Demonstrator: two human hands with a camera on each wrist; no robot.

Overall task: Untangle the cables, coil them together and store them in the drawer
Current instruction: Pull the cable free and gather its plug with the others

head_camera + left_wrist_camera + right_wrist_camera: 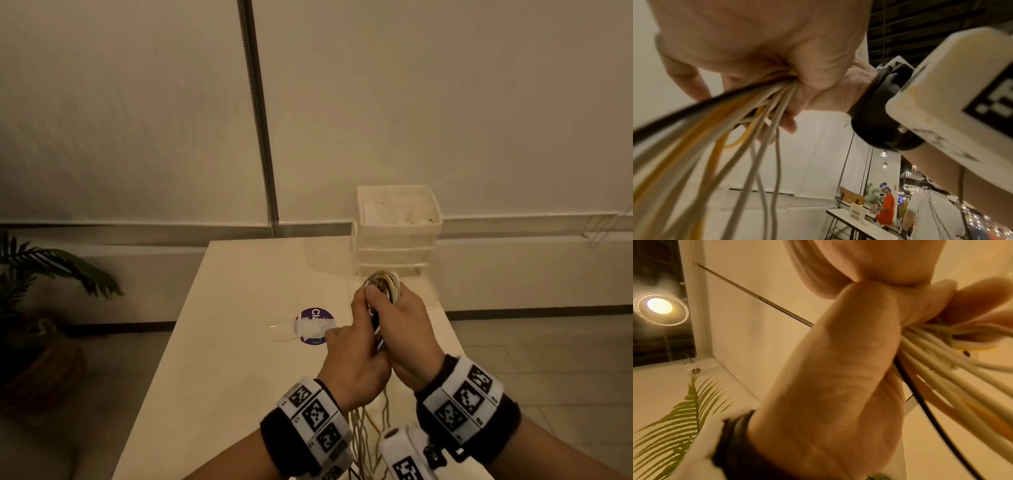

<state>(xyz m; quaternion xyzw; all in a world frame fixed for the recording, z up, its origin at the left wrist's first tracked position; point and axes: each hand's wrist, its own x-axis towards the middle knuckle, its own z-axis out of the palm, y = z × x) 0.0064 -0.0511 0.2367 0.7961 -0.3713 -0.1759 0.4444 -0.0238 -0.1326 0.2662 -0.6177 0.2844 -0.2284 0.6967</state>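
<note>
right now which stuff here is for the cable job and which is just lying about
For the job:
cables, gripped by left hand and right hand
drawers

Lying about:
purple sticker on the table
plant

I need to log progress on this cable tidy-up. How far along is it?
Done, it seems: the cables are gathered into one bundle, looped at the top. In hand: the left hand and right hand both grip that bundle above the table, while long loose strands hang below the wrists, so coiling looks unfinished. Left: finish the coil and store it in the drawer unit, whose drawers look closed.
</note>
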